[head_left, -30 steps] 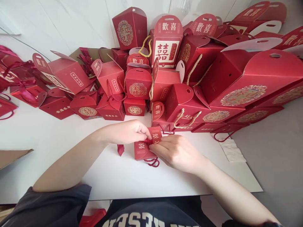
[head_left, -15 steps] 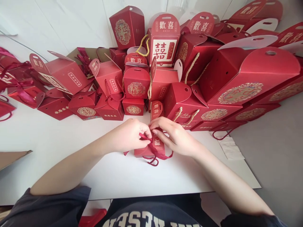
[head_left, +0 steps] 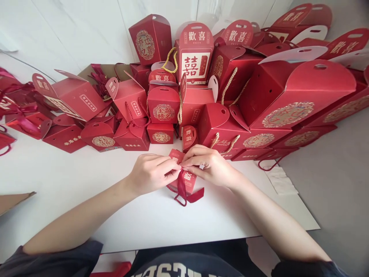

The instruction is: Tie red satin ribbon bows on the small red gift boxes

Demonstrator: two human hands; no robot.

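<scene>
On the white table a small red gift box (head_left: 189, 184) with pale lettering lies between my hands. A dark red ribbon (head_left: 181, 186) runs over its top, one loose tail reaching toward the front right. My left hand (head_left: 154, 172) pinches the ribbon from the left, thumb and fingers together. From the right, my right hand (head_left: 208, 164) pinches it too, its fingertips meeting those of the left over the box. A twisted red cord handle (head_left: 180, 201) hangs at the box's near side. The ribbon's knot, if there is one, is hidden under the fingertips.
Stacked red gift boxes (head_left: 164, 107) line the back of the white table (head_left: 123, 223), larger ones (head_left: 288, 88) at the right. Ribbon-tied boxes (head_left: 27, 115) stand far left. A cardboard flap (head_left: 14, 202) juts in at the left edge, and white paper (head_left: 281, 180) lies at the right.
The gift box has turned, showing more of its top. Both hands have come together at the ribbon, and my left hand has shifted lower. The whole view has tilted slightly.
</scene>
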